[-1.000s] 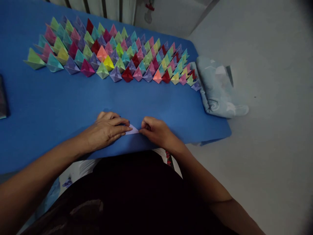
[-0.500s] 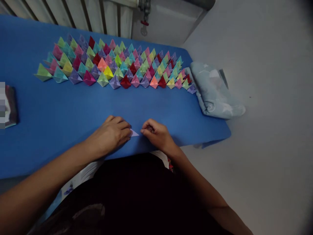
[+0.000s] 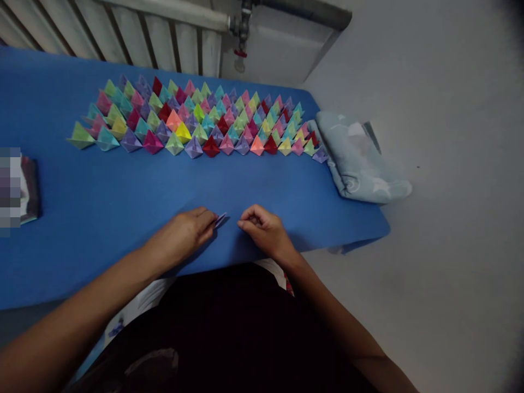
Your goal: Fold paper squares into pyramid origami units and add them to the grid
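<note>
Near the front edge of the blue table, my left hand pinches a small folded piece of lilac paper. Its pointed end sticks out past the fingertips and tilts up toward the right; the rest is hidden by the fingers. Just to the right, apart from the paper, my right hand has its fingers curled in, thumb against the forefinger. Nothing shows in it. Beyond both hands stand rows of small folded paper boats in many colours.
A folded grey-green cloth with a white pattern lies at the table's right end, against the wall. At the left edge is a dark-sided object, partly blurred out. A radiator and a pipe valve are behind the table.
The left hand has raised the lilac paper from lying flat on the table to a tilted position. The right hand stays curled beside it. The view has shifted slightly upward.
</note>
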`<state>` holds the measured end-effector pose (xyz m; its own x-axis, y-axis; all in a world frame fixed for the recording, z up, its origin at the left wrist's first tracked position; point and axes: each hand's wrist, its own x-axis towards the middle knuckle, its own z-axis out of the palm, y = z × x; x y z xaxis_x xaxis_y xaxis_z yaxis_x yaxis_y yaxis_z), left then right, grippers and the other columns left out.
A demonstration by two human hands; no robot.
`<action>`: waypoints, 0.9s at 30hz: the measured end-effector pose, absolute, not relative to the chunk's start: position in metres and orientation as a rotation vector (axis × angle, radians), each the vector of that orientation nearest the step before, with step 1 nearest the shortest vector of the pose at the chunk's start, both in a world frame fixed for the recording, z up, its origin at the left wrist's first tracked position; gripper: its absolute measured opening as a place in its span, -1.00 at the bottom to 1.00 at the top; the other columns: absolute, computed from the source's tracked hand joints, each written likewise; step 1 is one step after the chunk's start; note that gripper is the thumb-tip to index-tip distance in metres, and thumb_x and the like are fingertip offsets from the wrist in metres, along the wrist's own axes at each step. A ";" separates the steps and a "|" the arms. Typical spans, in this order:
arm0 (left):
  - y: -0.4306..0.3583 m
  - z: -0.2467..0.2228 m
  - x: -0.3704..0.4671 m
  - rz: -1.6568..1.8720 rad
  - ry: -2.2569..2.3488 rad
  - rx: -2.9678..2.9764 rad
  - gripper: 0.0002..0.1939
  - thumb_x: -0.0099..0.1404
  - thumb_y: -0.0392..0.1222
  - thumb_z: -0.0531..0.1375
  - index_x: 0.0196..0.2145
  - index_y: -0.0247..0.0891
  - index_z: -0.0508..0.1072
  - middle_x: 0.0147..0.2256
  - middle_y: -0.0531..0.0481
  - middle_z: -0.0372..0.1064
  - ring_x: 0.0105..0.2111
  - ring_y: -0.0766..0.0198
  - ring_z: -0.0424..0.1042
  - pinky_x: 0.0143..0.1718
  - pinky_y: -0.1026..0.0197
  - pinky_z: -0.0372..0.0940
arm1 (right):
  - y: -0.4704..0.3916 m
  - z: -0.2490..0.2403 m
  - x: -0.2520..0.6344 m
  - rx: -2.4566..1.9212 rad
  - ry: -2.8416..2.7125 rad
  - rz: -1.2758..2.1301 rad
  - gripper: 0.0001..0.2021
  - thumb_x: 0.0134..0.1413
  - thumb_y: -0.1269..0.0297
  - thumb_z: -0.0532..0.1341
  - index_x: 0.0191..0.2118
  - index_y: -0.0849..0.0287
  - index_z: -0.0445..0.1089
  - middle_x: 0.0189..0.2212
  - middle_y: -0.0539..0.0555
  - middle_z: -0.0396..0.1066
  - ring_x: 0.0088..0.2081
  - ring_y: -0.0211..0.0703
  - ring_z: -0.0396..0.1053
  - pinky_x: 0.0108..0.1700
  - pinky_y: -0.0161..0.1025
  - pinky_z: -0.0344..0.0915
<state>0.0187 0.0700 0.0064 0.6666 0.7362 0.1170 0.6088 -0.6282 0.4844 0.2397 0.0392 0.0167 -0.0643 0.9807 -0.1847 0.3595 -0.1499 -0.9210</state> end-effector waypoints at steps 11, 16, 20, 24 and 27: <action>0.046 0.003 0.048 0.817 1.500 2.083 -0.81 0.36 -0.26 0.10 -0.14 -0.23 0.47 -0.22 -0.10 0.56 -0.25 0.15 0.55 -0.22 0.17 0.39 | 0.046 0.005 0.199 -1.464 -1.643 0.893 -0.90 0.10 0.23 0.20 -0.34 0.09 0.25 -0.53 -0.11 0.28 -0.49 -0.29 0.24 -0.38 -0.32 0.19; 0.045 -0.002 0.054 0.925 1.537 1.997 -0.80 0.34 -0.29 0.12 -0.11 -0.21 0.47 -0.18 -0.09 0.56 -0.21 0.15 0.55 -0.14 0.14 0.41 | 0.047 0.009 0.200 -1.502 -1.859 0.657 -0.91 0.14 0.39 0.08 -0.24 0.12 0.28 -0.47 -0.01 0.38 -0.44 -0.23 0.32 -0.33 -0.29 0.20; 0.048 -0.003 0.057 0.982 1.502 2.002 -0.78 0.33 -0.29 0.14 -0.07 -0.20 0.46 -0.15 -0.09 0.55 -0.21 0.17 0.54 -0.16 0.16 0.41 | 0.046 0.010 0.201 -1.503 -1.904 0.572 -0.89 0.17 0.41 0.06 -0.23 0.13 0.29 -0.43 0.03 0.41 -0.41 -0.21 0.34 -0.30 -0.28 0.22; 0.049 -0.001 0.058 1.052 1.507 2.022 -0.84 0.35 -0.28 0.13 -0.14 -0.21 0.47 -0.22 -0.09 0.54 -0.27 0.18 0.52 -0.20 0.15 0.40 | 0.047 0.012 0.201 -1.522 -1.891 0.588 -0.87 0.22 0.35 0.06 -0.15 0.14 0.31 -0.45 0.03 0.40 -0.43 -0.20 0.33 -0.31 -0.27 0.22; 0.049 0.001 0.059 1.090 1.513 2.016 -0.81 0.32 -0.33 0.13 -0.13 -0.22 0.46 -0.21 -0.10 0.52 -0.28 0.19 0.51 -0.21 0.15 0.40 | 0.048 0.014 0.200 -1.529 -1.920 0.592 -0.81 0.20 0.37 0.05 -0.10 0.15 0.31 -0.43 0.05 0.42 -0.42 -0.18 0.35 -0.30 -0.26 0.22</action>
